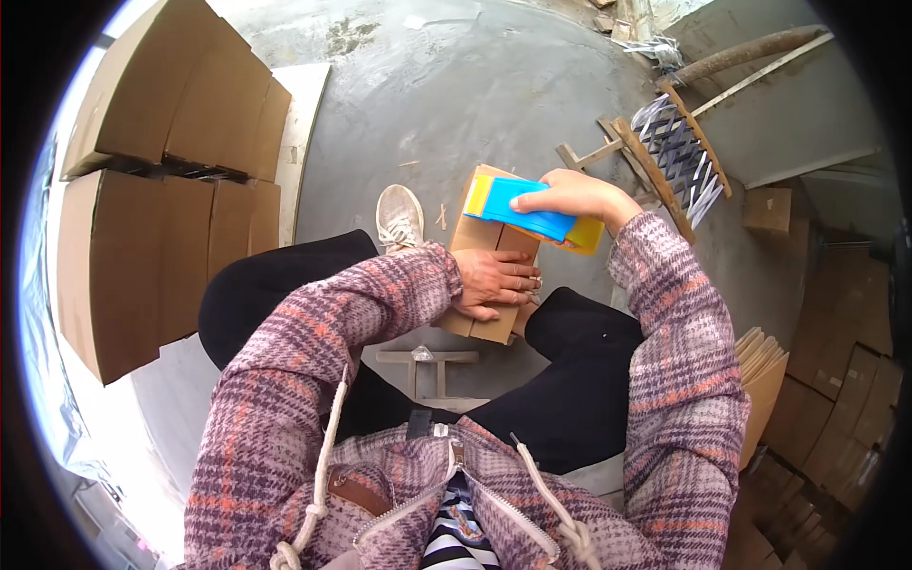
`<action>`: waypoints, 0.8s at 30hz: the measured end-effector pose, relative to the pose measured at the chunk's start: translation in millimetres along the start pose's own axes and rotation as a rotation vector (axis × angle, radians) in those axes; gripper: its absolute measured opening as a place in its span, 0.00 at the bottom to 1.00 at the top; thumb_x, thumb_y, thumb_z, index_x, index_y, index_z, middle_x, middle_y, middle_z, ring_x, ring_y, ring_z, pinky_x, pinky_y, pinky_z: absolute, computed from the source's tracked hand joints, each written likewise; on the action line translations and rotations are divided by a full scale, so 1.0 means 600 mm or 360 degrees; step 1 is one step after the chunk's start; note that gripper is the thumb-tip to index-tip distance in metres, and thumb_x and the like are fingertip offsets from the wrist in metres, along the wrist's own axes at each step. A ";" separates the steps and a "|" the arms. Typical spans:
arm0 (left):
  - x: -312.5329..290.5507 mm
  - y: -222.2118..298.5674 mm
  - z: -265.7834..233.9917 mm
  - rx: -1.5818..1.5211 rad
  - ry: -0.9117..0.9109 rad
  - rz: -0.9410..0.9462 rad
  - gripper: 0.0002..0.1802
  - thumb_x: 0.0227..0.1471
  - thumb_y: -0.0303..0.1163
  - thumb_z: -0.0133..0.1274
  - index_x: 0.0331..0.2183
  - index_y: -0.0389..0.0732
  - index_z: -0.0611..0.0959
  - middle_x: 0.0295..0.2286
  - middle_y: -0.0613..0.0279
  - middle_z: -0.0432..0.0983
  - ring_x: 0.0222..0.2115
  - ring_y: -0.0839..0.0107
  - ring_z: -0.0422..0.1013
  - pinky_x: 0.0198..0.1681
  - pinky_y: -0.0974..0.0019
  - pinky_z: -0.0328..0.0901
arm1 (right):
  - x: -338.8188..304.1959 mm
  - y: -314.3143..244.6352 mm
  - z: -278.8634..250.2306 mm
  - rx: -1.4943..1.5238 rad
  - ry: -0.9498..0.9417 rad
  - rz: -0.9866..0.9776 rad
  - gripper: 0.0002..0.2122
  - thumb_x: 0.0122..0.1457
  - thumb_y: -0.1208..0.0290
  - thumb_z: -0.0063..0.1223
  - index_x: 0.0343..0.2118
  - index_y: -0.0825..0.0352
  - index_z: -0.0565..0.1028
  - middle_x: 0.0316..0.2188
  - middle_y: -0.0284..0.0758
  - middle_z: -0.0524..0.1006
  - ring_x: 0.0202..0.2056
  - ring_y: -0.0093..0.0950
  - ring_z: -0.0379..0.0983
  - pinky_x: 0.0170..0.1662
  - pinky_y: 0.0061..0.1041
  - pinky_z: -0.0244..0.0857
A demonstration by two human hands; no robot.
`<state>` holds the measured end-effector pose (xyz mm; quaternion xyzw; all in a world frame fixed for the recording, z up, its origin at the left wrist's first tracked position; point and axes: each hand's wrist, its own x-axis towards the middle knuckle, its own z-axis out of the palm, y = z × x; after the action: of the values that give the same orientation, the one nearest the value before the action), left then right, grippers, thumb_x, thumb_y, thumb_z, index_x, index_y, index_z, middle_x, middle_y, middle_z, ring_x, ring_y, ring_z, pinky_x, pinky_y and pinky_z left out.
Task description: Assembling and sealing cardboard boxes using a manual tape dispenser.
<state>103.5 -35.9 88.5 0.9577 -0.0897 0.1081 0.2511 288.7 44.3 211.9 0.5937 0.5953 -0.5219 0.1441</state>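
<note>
A narrow brown cardboard box (475, 239) stands between my knees, its top flaps folded in to a seam along the middle. My left hand (492, 283) lies flat on the near part of the flaps with its fingers apart. Over the far end, my right hand (565, 198) is wrapped round a blue and yellow tape dispenser (521, 206). The dispenser's yellow front end is at the far left edge of the box top. Whether tape is stuck to the box there, I cannot tell.
Large brown cartons (133, 261) are stacked at the left. A folding stool with a woven strap seat (679, 152) lies at the far right, near a small carton (768, 210). Flat cardboard pieces (763, 380) stand by my right elbow, with more boxes (841, 380) beyond.
</note>
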 end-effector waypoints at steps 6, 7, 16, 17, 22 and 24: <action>0.007 -0.021 -0.015 0.0004 -0.0021 0.0147 0.29 0.47 0.46 0.43 0.49 0.41 0.69 0.54 0.50 0.59 0.59 0.56 0.51 0.62 0.48 0.41 | -0.008 0.001 -0.001 -0.0024 -0.0016 -0.0043 0.35 0.40 0.42 0.52 0.33 0.80 0.76 0.31 0.50 0.77 0.32 0.37 0.75 0.36 0.30 0.66; 0.007 -0.022 -0.013 -0.0007 -0.0021 0.0145 0.29 0.47 0.46 0.43 0.49 0.41 0.69 0.54 0.50 0.59 0.59 0.56 0.51 0.62 0.48 0.41 | -0.009 0.001 -0.002 -0.0056 -0.0018 -0.0046 0.34 0.43 0.42 0.52 0.35 0.78 0.76 0.31 0.49 0.77 0.32 0.35 0.75 0.36 0.29 0.66; 0.003 -0.023 -0.004 -0.0098 0.0117 0.0132 0.24 0.48 0.44 0.45 0.45 0.41 0.72 0.50 0.49 0.64 0.56 0.55 0.56 0.60 0.47 0.45 | -0.009 0.004 -0.004 -0.0083 -0.0073 -0.0014 0.34 0.46 0.41 0.51 0.36 0.76 0.76 0.30 0.46 0.77 0.32 0.33 0.75 0.37 0.29 0.66; 0.002 -0.024 -0.001 -0.0112 0.0132 0.0118 0.23 0.47 0.42 0.46 0.44 0.41 0.73 0.49 0.50 0.65 0.56 0.55 0.56 0.61 0.47 0.44 | -0.007 0.008 -0.002 -0.0040 -0.0095 -0.0047 0.34 0.46 0.40 0.51 0.36 0.76 0.76 0.29 0.46 0.77 0.32 0.33 0.75 0.36 0.29 0.66; 0.006 -0.024 -0.005 -0.0084 0.0154 0.0088 0.22 0.46 0.39 0.47 0.43 0.42 0.73 0.48 0.51 0.66 0.56 0.55 0.55 0.61 0.47 0.43 | -0.009 0.015 -0.007 -0.0120 -0.0085 -0.0085 0.34 0.46 0.40 0.50 0.36 0.76 0.75 0.29 0.45 0.77 0.31 0.32 0.75 0.36 0.27 0.66; 0.005 -0.023 -0.008 -0.0088 0.0147 0.0085 0.22 0.44 0.38 0.48 0.44 0.42 0.72 0.48 0.51 0.65 0.56 0.55 0.55 0.61 0.47 0.43 | -0.008 0.014 -0.008 -0.0143 -0.0076 -0.0078 0.34 0.46 0.40 0.50 0.36 0.76 0.75 0.29 0.44 0.77 0.31 0.31 0.75 0.36 0.27 0.66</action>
<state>108.8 -22.4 86.9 0.9417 -0.1065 0.1563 0.2784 299.1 43.7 213.9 0.5593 0.6289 -0.5121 0.1719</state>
